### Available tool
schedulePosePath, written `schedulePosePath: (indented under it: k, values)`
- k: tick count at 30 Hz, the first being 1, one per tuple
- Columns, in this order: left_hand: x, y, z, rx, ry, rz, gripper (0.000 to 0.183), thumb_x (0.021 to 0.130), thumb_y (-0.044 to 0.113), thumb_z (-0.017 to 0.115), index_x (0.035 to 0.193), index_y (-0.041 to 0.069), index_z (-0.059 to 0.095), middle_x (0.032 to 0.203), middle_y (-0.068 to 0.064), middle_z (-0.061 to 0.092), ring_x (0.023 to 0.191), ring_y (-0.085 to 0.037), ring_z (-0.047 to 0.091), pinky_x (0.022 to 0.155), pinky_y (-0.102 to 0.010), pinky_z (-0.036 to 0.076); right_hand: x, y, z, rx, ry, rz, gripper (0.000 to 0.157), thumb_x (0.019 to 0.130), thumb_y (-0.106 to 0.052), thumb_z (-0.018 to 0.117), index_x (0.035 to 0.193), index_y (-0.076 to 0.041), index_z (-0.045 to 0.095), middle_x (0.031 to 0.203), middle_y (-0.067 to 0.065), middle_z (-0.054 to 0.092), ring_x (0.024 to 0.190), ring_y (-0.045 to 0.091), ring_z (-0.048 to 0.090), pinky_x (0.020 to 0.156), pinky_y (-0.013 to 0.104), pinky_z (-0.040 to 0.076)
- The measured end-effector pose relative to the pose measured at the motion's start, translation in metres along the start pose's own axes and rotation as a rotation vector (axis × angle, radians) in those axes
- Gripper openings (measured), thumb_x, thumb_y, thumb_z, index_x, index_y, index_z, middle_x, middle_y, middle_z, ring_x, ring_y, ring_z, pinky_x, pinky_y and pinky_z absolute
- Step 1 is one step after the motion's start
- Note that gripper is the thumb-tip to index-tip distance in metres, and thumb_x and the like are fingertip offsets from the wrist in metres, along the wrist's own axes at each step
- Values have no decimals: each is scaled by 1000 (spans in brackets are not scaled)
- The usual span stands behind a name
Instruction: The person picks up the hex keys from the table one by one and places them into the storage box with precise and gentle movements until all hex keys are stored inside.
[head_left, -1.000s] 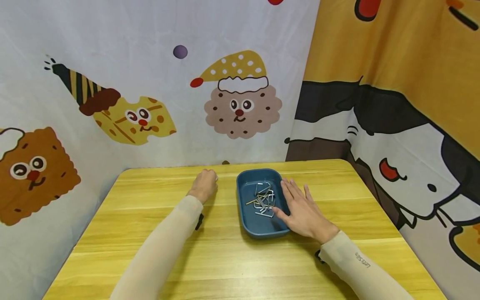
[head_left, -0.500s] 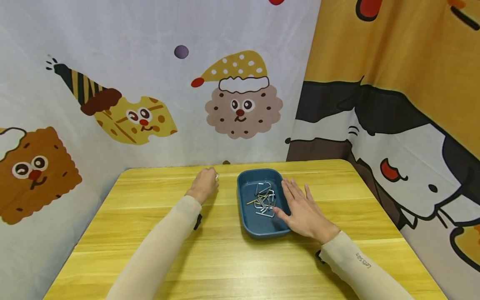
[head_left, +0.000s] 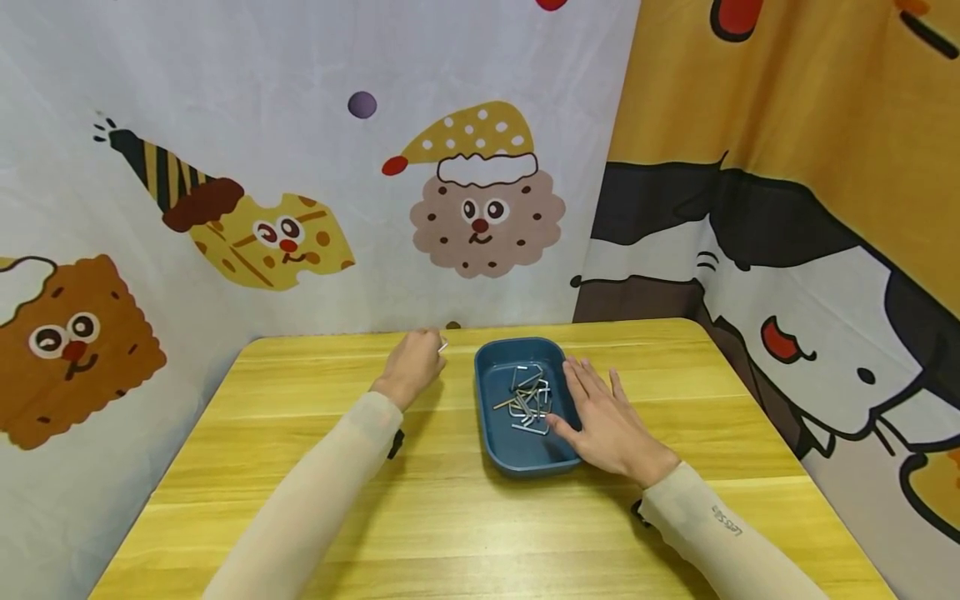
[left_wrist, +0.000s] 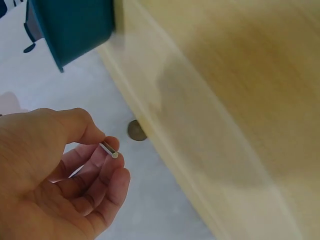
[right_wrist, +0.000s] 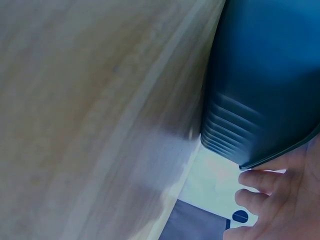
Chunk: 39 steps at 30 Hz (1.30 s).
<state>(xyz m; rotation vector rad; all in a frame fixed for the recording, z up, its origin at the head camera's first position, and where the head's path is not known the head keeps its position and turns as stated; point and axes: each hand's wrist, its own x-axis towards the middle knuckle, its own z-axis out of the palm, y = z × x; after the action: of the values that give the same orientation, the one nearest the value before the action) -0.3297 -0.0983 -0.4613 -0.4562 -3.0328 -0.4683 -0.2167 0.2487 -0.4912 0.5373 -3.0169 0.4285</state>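
Note:
My left hand [head_left: 411,367] is raised over the table left of the blue tray, pinching a short silver rod, which looks like a hex key [left_wrist: 110,150], between thumb and fingertips. Only one end of it shows; the rest is hidden by the fingers. The dark blue tray [head_left: 517,458] holds several bent metal hex keys [head_left: 530,400], mostly silver, one brassy, in a loose heap. At the tray's right side, my right hand [head_left: 611,425] rests with straight fingers along the rim, and its thumb reaches over the inside. In the right wrist view, the tray's outer wall [right_wrist: 260,100] hides part of that hand.
A yellow wood-grain table [head_left: 480,533] bears the tray near its far edge. Behind it hangs a white curtain [head_left: 300,83] with cartoon prints, and a yellow, black and white one [head_left: 675,100] stands at the right.
My left hand has lifted slightly and shifted a little to the right, and more of the silver hex key shows past its fingers. The right hand and tray have stayed put.

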Motion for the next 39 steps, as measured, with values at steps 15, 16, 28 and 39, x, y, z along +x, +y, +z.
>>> schedulePosePath:
  k: [15, 16, 28, 39]
  values:
    - [-6, 27, -24, -14, 51, 75, 17, 112, 8, 71, 125, -1, 78, 119, -18, 82, 104, -32, 83, 90, -44, 72, 0, -1, -2, 4, -12, 4, 101, 116, -65, 61, 184, 0, 25, 194, 20, 26, 182, 46, 21, 144, 81, 10]
    - [-6, 29, -25, -11, 57, 82, 17, 111, 8, 71, 124, -1, 78, 119, -18, 82, 104, -32, 83, 90, -44, 72, 0, -1, -2, 2, -14, 6, 101, 116, -65, 60, 184, 0, 25, 194, 20, 26, 182, 45, 21, 144, 80, 10]
    - [-6, 59, -38, 33, 115, 166, 13, 110, 10, 74, 119, 2, 80, 117, -15, 83, 104, -30, 83, 92, -43, 72, -1, -1, -2, -5, -13, 4, 101, 115, -65, 62, 184, 1, 26, 193, 20, 27, 182, 46, 22, 144, 80, 10]
    - [-5, 86, -46, 58, 125, 209, 14, 110, 13, 79, 120, 5, 83, 119, -12, 85, 104, -26, 83, 91, -40, 72, -1, -2, -3, -3, -5, -2, 100, 115, -64, 62, 183, 2, 28, 193, 22, 29, 182, 47, 22, 144, 81, 11]
